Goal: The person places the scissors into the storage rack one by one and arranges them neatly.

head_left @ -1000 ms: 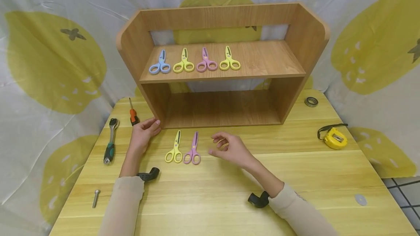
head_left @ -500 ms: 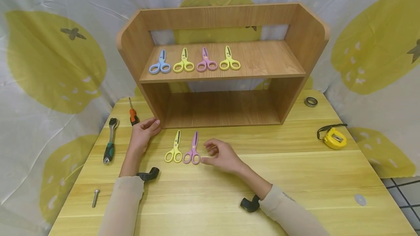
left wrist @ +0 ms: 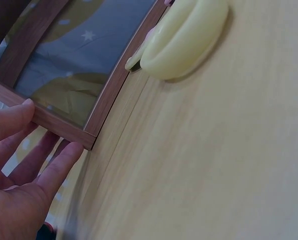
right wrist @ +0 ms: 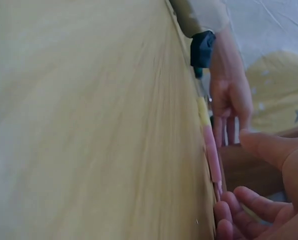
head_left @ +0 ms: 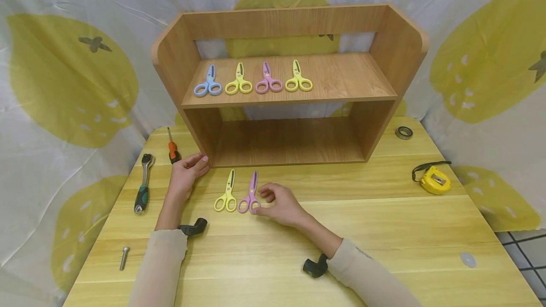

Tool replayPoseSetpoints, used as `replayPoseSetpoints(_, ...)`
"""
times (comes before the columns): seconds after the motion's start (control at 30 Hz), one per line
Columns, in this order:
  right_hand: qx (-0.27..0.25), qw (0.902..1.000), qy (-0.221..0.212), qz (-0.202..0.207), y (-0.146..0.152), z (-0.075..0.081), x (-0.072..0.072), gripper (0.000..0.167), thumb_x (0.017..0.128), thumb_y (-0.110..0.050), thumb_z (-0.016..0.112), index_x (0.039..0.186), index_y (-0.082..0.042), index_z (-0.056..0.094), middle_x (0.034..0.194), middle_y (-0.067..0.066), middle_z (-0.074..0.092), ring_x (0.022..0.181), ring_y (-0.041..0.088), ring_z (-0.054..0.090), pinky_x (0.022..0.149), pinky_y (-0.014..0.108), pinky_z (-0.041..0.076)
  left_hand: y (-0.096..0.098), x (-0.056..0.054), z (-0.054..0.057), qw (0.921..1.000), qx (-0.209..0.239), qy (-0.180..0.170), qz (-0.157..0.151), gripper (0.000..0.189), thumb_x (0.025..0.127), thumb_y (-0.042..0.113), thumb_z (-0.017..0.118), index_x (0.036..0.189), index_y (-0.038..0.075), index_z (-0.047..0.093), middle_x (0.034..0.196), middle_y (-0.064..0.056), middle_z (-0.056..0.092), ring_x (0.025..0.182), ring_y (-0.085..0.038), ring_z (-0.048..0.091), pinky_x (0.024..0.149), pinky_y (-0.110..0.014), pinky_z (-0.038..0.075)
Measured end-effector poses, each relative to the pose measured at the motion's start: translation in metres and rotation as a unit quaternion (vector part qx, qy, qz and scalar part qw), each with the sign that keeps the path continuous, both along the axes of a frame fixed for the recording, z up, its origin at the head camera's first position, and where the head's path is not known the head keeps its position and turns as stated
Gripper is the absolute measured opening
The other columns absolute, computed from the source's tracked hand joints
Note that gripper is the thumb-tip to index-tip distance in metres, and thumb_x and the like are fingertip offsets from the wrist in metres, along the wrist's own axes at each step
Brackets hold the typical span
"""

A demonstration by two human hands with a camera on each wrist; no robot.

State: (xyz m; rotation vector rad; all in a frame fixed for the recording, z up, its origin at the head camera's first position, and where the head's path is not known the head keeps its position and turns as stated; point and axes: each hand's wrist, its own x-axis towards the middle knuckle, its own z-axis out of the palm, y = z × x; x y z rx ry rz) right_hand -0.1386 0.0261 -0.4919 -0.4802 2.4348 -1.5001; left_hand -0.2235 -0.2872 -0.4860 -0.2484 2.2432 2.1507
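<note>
My left hand (head_left: 186, 177) holds the lower front corner of the wooden shelf's (head_left: 290, 102) left side panel, its thumb and fingers on either side in the left wrist view. On the table before the shelf lie yellow scissors (head_left: 228, 193) and, to their right, purple scissors (head_left: 252, 191). Reaching in from the right, my right hand (head_left: 281, 206) has its thumb over the purple scissors' right handle loop, the other fingers bent loosely beside them. Whether the thumb touches the loop I cannot tell. Blue scissors (head_left: 210, 79) and several yellow and purple ones lie in a row on the upper shelf.
Left on the table are a screwdriver (head_left: 172, 149), a ratchet wrench (head_left: 144, 184) and a bolt (head_left: 124, 258). To the right lie a ring-shaped bearing (head_left: 404, 132), a yellow tape measure (head_left: 435, 180) and a washer (head_left: 468, 259). A lemon-patterned cloth hangs behind the shelf.
My right hand has moved left across the table, from beside the purple scissors to their right handle loop. My left hand has stayed at the shelf corner, and the scissors have not moved.
</note>
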Motion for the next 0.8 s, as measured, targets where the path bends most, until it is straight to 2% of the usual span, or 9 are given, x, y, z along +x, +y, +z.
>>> replayPoseSetpoints(0.37,0.048,0.9985,0.025,-0.012,-0.009,-0.005,0.0,0.056,0.077,-0.032,0.093,0.122,-0.009,0.071,0.111,0.002,0.067,0.094,0.016,0.055,0.082,0.027,0.05,-0.001,0.0,-0.002,1.0,-0.004,-0.005,-0.001,0.058,0.1,0.021,0.07,0.148,-0.005,0.051,0.142,-0.018,0.053,0.107,-0.004,0.07,0.1,-0.028,0.059)
replayPoseSetpoints(0.53,0.079,0.9957,0.045,-0.015,-0.015,-0.006,-0.001,0.056,0.074,-0.034,0.094,0.119,-0.01,0.071,0.108,0.0,0.065,0.097,0.017,0.056,0.085,0.03,0.051,-0.001,0.0,-0.002,1.0,0.003,-0.009,0.002,0.055,0.101,0.017,0.069,0.148,-0.005,0.05,0.138,-0.013,0.055,0.108,-0.004,0.069,0.102,-0.029,0.057)
replayPoseSetpoints(0.63,0.105,0.9928,0.053,-0.021,-0.017,-0.006,-0.001,0.055,0.072,-0.036,0.094,0.116,-0.011,0.072,0.107,-0.001,0.064,0.099,0.015,0.057,0.088,0.031,0.052,0.002,0.003,0.005,0.9999,0.004,-0.012,0.001,0.053,0.101,0.014,0.067,0.147,-0.007,0.05,0.139,-0.016,0.054,0.109,-0.006,0.069,0.104,-0.031,0.056)
replayPoseSetpoints(0.73,0.122,0.9905,0.056,-0.028,-0.019,-0.004,-0.001,0.05,0.073,-0.034,0.094,0.113,-0.012,0.073,0.105,-0.001,0.064,0.098,0.015,0.058,0.086,0.032,0.053,0.006,0.008,0.015,0.9999,0.003,-0.014,-0.003,0.052,0.102,0.011,0.066,0.147,-0.009,0.05,0.142,-0.021,0.052,0.11,-0.008,0.07,0.105,-0.033,0.055)
replayPoseSetpoints(0.8,0.126,0.99,0.054,-0.034,-0.02,-0.002,-0.001,0.046,0.075,-0.032,0.093,0.111,-0.012,0.074,0.105,-0.001,0.065,0.098,0.015,0.058,0.085,0.032,0.054,0.007,0.008,0.017,0.9999,-0.001,-0.015,-0.005,0.052,0.102,0.011,0.065,0.147,-0.009,0.049,0.144,-0.022,0.051,0.11,-0.008,0.07,0.105,-0.034,0.055)
